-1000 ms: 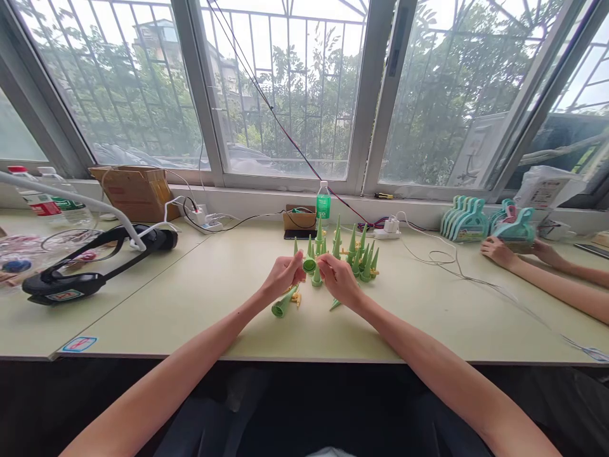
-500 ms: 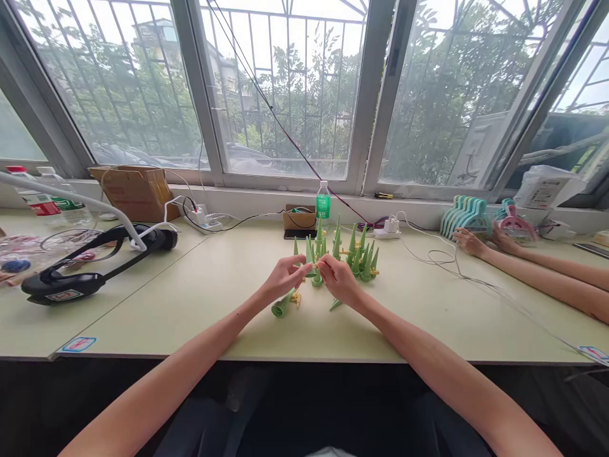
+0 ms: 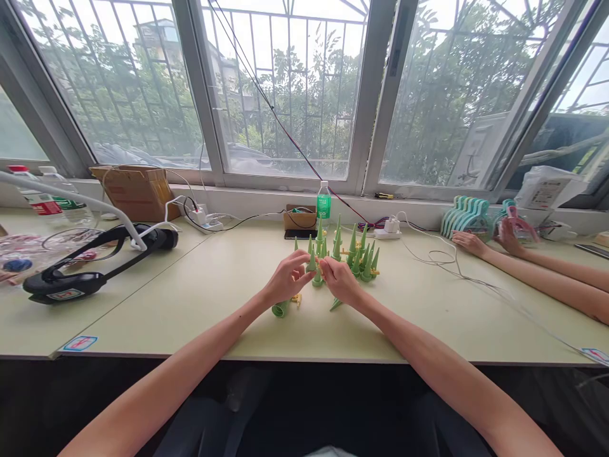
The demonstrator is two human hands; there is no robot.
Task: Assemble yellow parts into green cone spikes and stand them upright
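Note:
Between my hands stands a green cone-shaped watering spike (image 3: 311, 262), point upward. My left hand (image 3: 287, 277) curls its thumb and fingers around the spike's left side. The fingertips of my right hand (image 3: 340, 280) are pinched together at its right side, on a small yellow valve mostly hidden by them. Several upright green spikes (image 3: 365, 261) with yellow valves stand just behind and right of my hands. Another green spike (image 3: 280, 309) lies on its side below my left hand, beside a loose yellow valve (image 3: 297, 300). A green tip (image 3: 335, 304) shows under my right hand.
A black headset (image 3: 95, 266) lies on the table (image 3: 190, 317) at left. A green-labelled bottle (image 3: 323, 204), a small brown box (image 3: 299, 219) and a power strip (image 3: 387, 232) stand at the back. At right, another person's hands (image 3: 471, 243) touch hangers (image 3: 464, 219).
The spike between my hands has tipped more upright, its open base no longer showing. My left hand has shifted slightly and covers more of the lying spike. The other person's hand moved at the hangers.

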